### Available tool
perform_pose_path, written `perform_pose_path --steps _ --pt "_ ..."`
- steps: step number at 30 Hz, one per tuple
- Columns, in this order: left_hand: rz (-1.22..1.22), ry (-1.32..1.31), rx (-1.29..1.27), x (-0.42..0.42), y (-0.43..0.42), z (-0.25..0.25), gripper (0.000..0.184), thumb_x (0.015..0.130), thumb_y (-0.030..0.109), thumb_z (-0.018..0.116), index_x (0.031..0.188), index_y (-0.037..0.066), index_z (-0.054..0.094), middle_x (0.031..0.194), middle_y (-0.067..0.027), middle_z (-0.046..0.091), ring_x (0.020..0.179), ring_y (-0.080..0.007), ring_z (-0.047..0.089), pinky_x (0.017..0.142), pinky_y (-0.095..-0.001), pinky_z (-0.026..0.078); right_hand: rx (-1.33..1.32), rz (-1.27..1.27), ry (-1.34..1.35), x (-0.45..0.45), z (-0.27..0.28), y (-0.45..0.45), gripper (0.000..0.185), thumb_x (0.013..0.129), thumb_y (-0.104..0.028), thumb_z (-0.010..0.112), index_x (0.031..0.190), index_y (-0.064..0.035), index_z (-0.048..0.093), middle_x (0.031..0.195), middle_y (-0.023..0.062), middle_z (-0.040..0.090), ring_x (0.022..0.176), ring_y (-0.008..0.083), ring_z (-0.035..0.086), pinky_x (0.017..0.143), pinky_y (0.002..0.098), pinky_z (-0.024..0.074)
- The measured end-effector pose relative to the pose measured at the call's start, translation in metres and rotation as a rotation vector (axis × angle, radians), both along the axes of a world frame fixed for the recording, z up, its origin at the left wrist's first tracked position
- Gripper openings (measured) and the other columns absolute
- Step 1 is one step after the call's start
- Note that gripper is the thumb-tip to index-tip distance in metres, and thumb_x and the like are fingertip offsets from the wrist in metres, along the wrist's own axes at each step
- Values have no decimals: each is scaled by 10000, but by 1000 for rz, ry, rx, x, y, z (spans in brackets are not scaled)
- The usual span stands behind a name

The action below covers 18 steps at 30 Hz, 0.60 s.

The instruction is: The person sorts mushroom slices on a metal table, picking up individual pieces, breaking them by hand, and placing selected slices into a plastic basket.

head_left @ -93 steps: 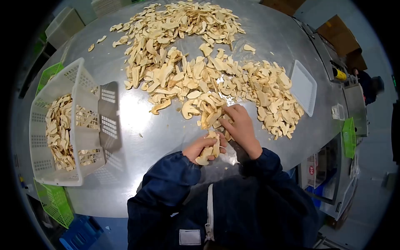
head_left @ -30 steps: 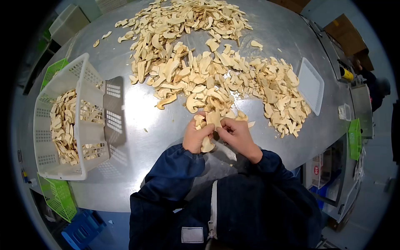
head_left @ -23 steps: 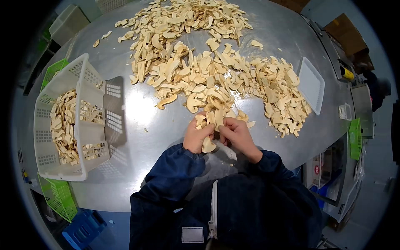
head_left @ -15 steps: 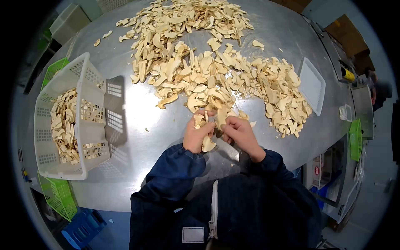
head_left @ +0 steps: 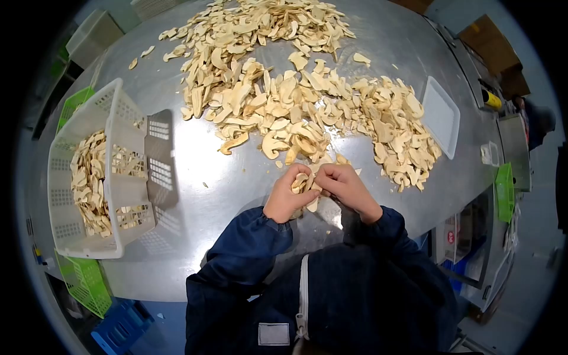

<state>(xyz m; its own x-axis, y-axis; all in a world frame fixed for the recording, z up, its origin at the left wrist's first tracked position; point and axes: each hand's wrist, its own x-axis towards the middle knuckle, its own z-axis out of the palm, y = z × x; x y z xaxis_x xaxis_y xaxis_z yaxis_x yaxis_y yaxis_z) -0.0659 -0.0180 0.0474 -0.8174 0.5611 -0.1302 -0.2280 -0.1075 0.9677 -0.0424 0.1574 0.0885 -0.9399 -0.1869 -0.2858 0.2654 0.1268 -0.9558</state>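
Note:
Pale sliced mushrooms (head_left: 284, 100) lie in a broad heap just beyond my hands. My left hand (head_left: 285, 198) is curled around several mushroom slices (head_left: 300, 182), their edges showing between thumb and fingers. Close against it on the right, my right hand (head_left: 350, 190) has its thumb and fingers pinched at a mushroom slice (head_left: 320, 165), partly hidden by the fingers. The two hands nearly touch above the near part of the metal table (head_left: 231, 183). Below them is a bright, pointed patch; whether it is a blade or glare I cannot tell.
A white perforated basket (head_left: 121, 189), partly filled with mushroom slices, stands at the left. A shallow white tray (head_left: 441, 118) lies right of the heap. Green baskets (head_left: 504, 192) are at the table's sides. A person (head_left: 538, 125) is at the far right.
My hands have come closer together, and the right fingers now meet the slices at the left hand. The slice the right hand held has moved out of clear sight. The view has shifted slightly.

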Motion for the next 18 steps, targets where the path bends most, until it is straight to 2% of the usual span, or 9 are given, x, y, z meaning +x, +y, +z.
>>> perform_pose_path --steps 3,6,8,10,11,13,15,16,18 --pt "-18 -62 25 0 0 5 349 753 5 675 1026 80 471 883 0 536 791 -60 513 667 -204 432 -142 -31 -147 -1 -5 0 231 882 -205 547 711 -53 572 531 -35 460 478 41 398 447 202 286" --pt "-39 -205 140 -3 -3 7 346 758 43 674 1038 80 474 877 -30 564 763 -86 534 648 -225 448 -246 -221 -218 -3 0 3 260 908 -214 508 709 -55 564 514 -25 449 454 58 387 431 201 282" --pt "11 -251 252 -4 -2 2 328 771 13 649 1034 84 466 856 -29 561 724 -87 532 599 -219 445 -692 -461 -88 -8 -27 34 324 952 -281 439 829 -20 586 521 -5 455 428 78 365 409 206 266" --pt "59 -296 264 -7 -3 -2 302 783 -19 624 1018 89 468 818 -24 549 670 -94 523 533 -217 435 -919 -588 -53 -16 -4 68 535 982 -417 317 1184 46 491 545 12 448 402 94 325 389 222 243" --pt "61 -281 249 -7 -3 -1 298 784 -15 625 1017 88 471 820 -24 550 670 -93 524 532 -215 433 -829 -603 37 -12 -3 79 521 987 -397 308 1172 45 514 546 8 456 405 91 333 388 221 248" --pt "68 -245 219 -7 -2 4 290 787 -9 626 1015 88 476 823 -25 553 669 -91 526 530 -212 429 -368 -627 141 -1 0 82 416 975 -328 384 1106 20 571 551 7 466 410 87 358 388 218 267" --pt "104 -271 228 -6 -2 3 280 788 -4 622 1016 79 482 824 -24 554 671 -89 527 538 -213 426 140 -489 32 15 -1 75 282 926 -234 504 1040 1 608 543 -5 458 446 80 430 421 217 331" --pt "127 -271 247 -7 -1 -1 280 788 -4 623 1018 76 483 824 -24 554 670 -89 526 540 -213 427 403 -328 192 23 -9 73 204 837 -160 608 999 -37 619 600 29 511 527 144 539 486 261 412" --pt "183 -283 279 -6 -1 -5 283 798 16 616 1042 73 484 829 -23 555 659 -92 521 548 -215 431 777 -205 308 34 -9 68 191 807 -150 617 972 -55 617 675 57 547 609 202 577 544 304 442"
